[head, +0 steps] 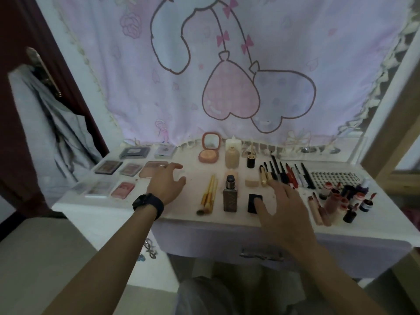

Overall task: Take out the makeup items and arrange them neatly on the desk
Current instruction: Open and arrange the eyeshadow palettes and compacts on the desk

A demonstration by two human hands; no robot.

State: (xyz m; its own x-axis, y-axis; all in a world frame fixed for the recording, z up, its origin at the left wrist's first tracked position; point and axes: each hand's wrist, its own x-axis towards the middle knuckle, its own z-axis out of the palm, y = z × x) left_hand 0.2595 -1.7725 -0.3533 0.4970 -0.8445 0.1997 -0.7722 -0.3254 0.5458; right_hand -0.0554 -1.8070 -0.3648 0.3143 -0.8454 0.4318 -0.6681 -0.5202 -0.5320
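My left hand point(167, 185) hangs over the left half of the bench point(127, 214), fingers spread and loosely bent, holding nothing. Its fingertips are over the near edge of a beige palette point(153, 169). There is a black watch point(148, 204) on that wrist.

My right hand point(284, 205) lies flat and open further right. The thumb tip is on a black square compact point(252, 202), and the straight fingers reach toward the row of pens point(288, 175). It grips nothing.

The pens lie side by side, long axes running from me toward the curtain point(227, 64), fanned slightly, with a gold tube point(263, 177) at the row's left end. The brushes point(208, 194) lie in a tight bundle along much the same line, bristles toward me. A brown bottle point(230, 197) with a dark cap is just right of them; I cannot tell whether it stands or lies. A sponge point(251, 182) sits beyond the black compact.

At the back are an open pink compact point(209, 153), mirror up, and a pale bottle point(232, 156). More palettes point(108, 167) lie flat in rows at the left. At the right sit a lash tray point(329, 178), small bottles point(350, 214) and lip tubes point(314, 209) lying lengthwise, one end toward me.
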